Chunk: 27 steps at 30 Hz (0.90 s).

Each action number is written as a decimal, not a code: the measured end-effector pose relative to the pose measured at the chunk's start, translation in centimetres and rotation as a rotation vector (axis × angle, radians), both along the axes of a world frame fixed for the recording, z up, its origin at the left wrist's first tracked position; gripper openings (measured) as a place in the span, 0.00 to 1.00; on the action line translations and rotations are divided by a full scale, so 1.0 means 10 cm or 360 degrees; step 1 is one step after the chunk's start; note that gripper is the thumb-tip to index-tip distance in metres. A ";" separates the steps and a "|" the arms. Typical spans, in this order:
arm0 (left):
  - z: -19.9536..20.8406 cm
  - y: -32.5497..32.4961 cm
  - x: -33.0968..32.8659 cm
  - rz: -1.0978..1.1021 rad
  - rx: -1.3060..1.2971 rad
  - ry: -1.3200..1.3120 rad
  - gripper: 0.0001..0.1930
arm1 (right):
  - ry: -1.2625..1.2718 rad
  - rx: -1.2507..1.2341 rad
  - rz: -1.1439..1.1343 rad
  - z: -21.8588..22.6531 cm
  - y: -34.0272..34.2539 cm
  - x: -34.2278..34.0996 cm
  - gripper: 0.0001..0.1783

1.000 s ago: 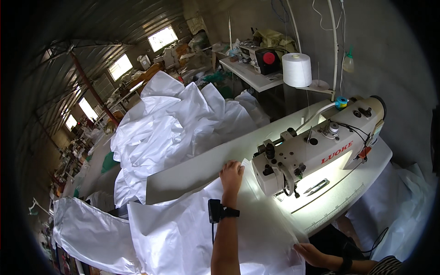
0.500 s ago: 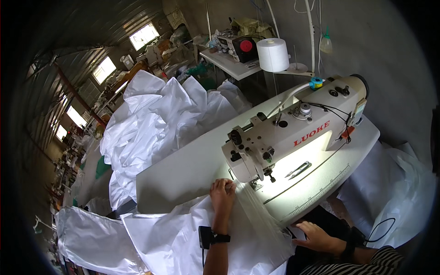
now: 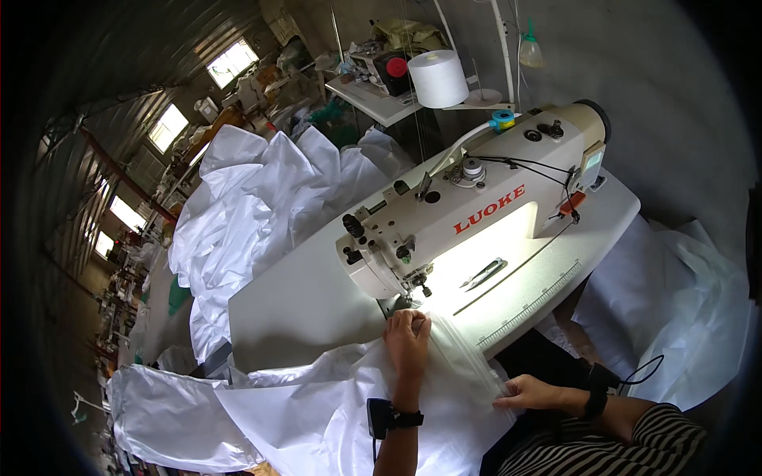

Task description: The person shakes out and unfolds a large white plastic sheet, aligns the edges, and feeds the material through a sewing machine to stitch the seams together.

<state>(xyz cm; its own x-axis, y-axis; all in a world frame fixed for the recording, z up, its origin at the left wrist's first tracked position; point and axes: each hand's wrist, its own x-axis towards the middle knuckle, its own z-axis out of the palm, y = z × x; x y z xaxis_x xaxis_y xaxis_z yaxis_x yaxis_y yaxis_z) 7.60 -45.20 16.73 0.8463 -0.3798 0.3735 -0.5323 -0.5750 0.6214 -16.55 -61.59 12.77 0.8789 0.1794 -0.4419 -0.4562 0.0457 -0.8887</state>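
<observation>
The white sheet [image 3: 325,404] is lying partly on the pale desk [image 3: 309,317] and is hanging over its near edge, its upper corner reaching close to the needle end of the sewing machine [image 3: 444,218]. The left hand [image 3: 407,329] is resting on that corner with fingers curled; the view is not showing whether its grip is closing on the sheet. The right hand [image 3: 530,393] is pinching the sheet's right edge between thumb and fingers, just beside the desk. Small snips [image 3: 484,274] are lying under the machine's arm. A white thread spool [image 3: 438,79] is standing behind the machine, and a crumpled white heap [image 3: 254,190] is rising beyond the desk's far left side.
</observation>
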 end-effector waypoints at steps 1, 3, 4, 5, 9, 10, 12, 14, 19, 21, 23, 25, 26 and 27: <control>0.01 -0.07 -0.03 0.0000 -0.0029 0.0033 0.07 | -0.0072 0.0040 -0.0051 0.01 -0.05 0.02 0.25; 0.04 -0.15 -0.06 -0.0008 -0.0032 -0.0004 0.07 | -0.0125 -0.0575 0.0090 0.04 -0.03 0.10 0.25; 0.07 -0.17 -0.07 -0.0020 -0.0004 -0.0077 0.06 | -0.0222 -0.0305 -0.0118 0.08 0.02 0.13 0.25; 0.10 -0.17 -0.06 -0.0030 0.0027 -0.0087 0.06 | -0.0309 -0.0155 -0.0352 0.12 0.10 0.17 0.26; 0.26 -0.17 -0.02 -0.0249 0.0488 -0.0705 0.07 | -0.0786 -0.0888 -0.0399 0.34 0.22 0.20 0.28; 0.29 -0.17 -0.01 -0.0327 0.0559 -0.0673 0.07 | -0.0927 -0.1189 -0.0330 0.40 0.22 0.20 0.30; 0.36 -0.19 0.04 -0.0483 0.0662 -0.0668 0.09 | -0.1081 -0.1270 -0.0234 0.50 0.19 0.21 0.31; 0.42 -0.21 0.09 -0.0672 0.0739 -0.0759 0.10 | -0.1131 -0.1409 -0.0120 0.59 0.17 0.23 0.33; 0.55 -0.20 0.22 -0.1111 0.0880 -0.0755 0.16 | -0.0973 -0.1952 0.0272 0.72 0.27 0.30 0.35; 0.58 -0.21 0.25 -0.1077 0.0944 -0.0826 0.15 | -0.1062 -0.1901 0.0187 0.73 0.31 0.32 0.35; 0.59 -0.23 0.27 -0.1174 0.0854 -0.0811 0.12 | -0.1081 -0.1896 0.0182 0.74 0.32 0.34 0.35; 0.59 -0.24 0.29 -0.1258 0.0828 -0.0837 0.10 | -0.1060 -0.1950 0.0277 0.75 0.32 0.36 0.34; 0.59 -0.25 0.30 -0.1290 0.0834 -0.0857 0.10 | -0.1020 -0.1933 0.0292 0.76 0.32 0.37 0.34; 0.58 -0.24 0.32 -0.1325 0.0839 -0.0879 0.09 | -0.1004 -0.1930 0.0312 0.76 0.33 0.38 0.35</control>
<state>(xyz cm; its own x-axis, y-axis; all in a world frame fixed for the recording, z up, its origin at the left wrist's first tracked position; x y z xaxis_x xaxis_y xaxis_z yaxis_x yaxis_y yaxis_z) 10.76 -47.60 22.52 0.0247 -0.9693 0.2446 -0.9989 -0.0338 -0.0332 -12.78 -58.33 20.40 0.9921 0.1149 0.0508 0.1256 -0.9154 -0.3824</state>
